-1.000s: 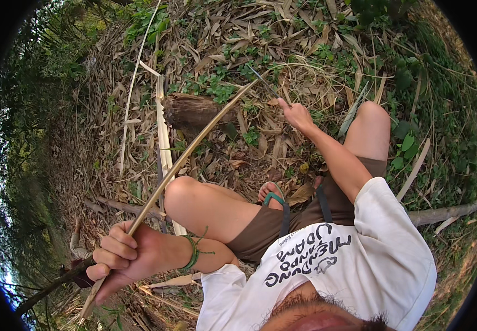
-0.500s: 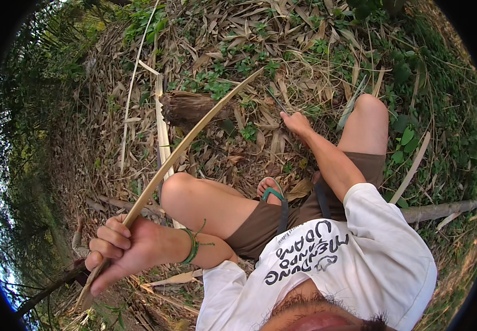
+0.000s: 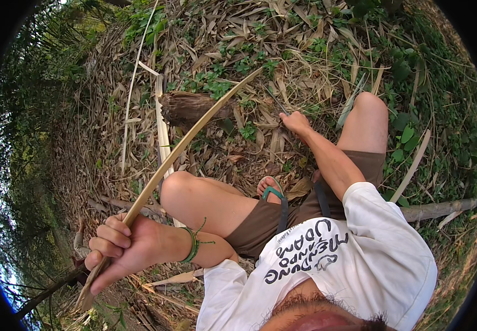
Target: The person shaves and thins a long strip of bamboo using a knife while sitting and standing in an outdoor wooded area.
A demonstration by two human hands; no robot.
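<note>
My left hand (image 3: 118, 251) is closed around the lower end of a long, curved bamboo strip (image 3: 179, 150). The strip rises past my left knee, and its far tip stands above the leaf litter, beyond a short log in the view. At the far side of my right knee, my right hand (image 3: 295, 123) grips a thin dark knife (image 3: 276, 102), seen nearly edge-on and pointing away to the left. Its handle is mostly hidden in my fist. The knife and the strip are apart.
A short brown log (image 3: 186, 108) lies ahead of my left knee. Beside it rests a split pale bamboo length (image 3: 162, 129), with a thinner strip (image 3: 130, 105) farther left. A pole (image 3: 442, 209) lies at right. Dry leaves and green plants cover the ground.
The bamboo strip's far tip has shifted very slightly to the left. Both hands keep their grips and have hardly moved.
</note>
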